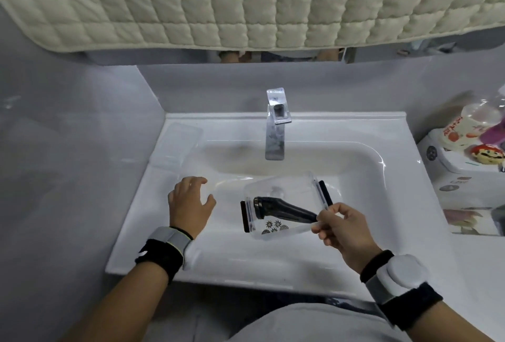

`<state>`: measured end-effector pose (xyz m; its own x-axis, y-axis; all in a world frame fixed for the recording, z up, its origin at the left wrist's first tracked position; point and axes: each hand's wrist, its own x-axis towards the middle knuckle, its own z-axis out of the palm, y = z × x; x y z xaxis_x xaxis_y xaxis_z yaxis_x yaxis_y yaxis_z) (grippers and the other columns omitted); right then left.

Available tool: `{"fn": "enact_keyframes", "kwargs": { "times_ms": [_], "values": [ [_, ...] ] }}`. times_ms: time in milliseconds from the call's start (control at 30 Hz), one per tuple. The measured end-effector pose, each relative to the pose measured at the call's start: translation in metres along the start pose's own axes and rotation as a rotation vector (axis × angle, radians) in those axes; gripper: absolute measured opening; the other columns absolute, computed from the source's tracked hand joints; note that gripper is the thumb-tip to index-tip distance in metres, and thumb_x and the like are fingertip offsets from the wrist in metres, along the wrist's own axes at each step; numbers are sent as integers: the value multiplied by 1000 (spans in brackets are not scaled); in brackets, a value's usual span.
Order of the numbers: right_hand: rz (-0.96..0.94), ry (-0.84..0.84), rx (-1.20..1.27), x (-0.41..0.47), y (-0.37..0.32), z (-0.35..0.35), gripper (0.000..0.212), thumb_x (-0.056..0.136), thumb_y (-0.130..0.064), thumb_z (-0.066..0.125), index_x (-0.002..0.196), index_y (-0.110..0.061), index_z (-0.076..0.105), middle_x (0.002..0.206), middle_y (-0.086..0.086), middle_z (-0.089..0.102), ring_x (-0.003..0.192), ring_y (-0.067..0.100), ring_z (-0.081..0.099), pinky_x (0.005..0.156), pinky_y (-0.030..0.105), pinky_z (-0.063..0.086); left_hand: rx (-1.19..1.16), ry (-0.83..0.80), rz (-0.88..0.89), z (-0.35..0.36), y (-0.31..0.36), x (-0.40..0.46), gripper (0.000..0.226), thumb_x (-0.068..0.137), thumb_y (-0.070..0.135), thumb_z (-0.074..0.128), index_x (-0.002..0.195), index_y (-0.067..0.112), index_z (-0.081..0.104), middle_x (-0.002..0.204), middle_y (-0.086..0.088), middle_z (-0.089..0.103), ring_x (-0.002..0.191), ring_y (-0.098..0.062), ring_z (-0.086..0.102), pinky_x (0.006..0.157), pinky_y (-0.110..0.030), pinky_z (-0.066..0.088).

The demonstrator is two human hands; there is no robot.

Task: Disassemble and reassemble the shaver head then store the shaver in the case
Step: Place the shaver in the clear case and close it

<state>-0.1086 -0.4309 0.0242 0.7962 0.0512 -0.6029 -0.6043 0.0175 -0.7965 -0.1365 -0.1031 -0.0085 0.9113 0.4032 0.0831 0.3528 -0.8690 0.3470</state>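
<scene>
Nearest, right hand (pixel 341 228) pinches near rim of clear rigid plastic case (pixel 284 205) over sink (pixel 136 232); left hand (pixel 190 202) hovers apart, fingers loosely spread, holding nothing. Black glossy shaver (pixel 284 209) lies inside, small round cutter parts (pixel 273 225) loose beside its head: reassembly probably pending, lid off. Beyond, chrome faucet (pixel 275 128).

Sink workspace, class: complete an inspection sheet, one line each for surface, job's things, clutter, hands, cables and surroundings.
Surface: white sink with a chrome tap.
Job's things: black shaver lying in a clear case; small round cutter parts beside its head; clear lid on the back left ledge.
Clutter: packaged toys to the right.
Hands: left hand open, holding nothing; right hand pinches the case's near corner.
Cables: nothing seen.
Surroundings: quilted cloth hangs above.
</scene>
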Motion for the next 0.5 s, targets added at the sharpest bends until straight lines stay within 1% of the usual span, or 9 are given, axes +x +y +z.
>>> {"fn": "enact_keyframes", "kwargs": {
  "times_ms": [133, 267, 367, 500],
  "values": [
    [10, -9, -4, -1, -1, 26, 15, 84, 4, 60, 81, -6, 50, 66, 26, 69, 42, 20, 50, 39, 25, 42, 104, -35, -41, 4, -36, 25, 45, 84, 29, 65, 126, 18, 55, 132, -6, 53, 122, -28, 46, 103, -44, 32],
    [25, -20, 5, -5, 0, 43, 13, 85, 3, 60, 84, -6, 51, 65, 26, 67, 43, 20, 49, 39, 26, 42, 185, -78, -47, 11, -58, 53, 57, 84, 28, 63, 137, 16, 45, 142, -6, 46, 130, -28, 41, 105, -43, 30],
    [51, -9, 12, -7, 3, 56, 13, 85, 3, 60, 84, -7, 51, 65, 25, 66, 43, 20, 48, 39, 26, 40, 247, -123, -60, 21, -71, 73, 66, 84, 29, 62, 144, 18, 36, 151, -4, 34, 137, -25, 32, 107, -42, 27],
    [69, 8, 9, -11, 5, 65, 14, 86, 3, 60, 84, -7, 50, 65, 26, 66, 44, 21, 48, 41, 24, 40, 315, -197, -92, 33, -76, 95, 80, 86, 30, 61, 152, 22, 16, 159, -3, 16, 143, -23, 19, 108, -43, 24]
  ]
}}
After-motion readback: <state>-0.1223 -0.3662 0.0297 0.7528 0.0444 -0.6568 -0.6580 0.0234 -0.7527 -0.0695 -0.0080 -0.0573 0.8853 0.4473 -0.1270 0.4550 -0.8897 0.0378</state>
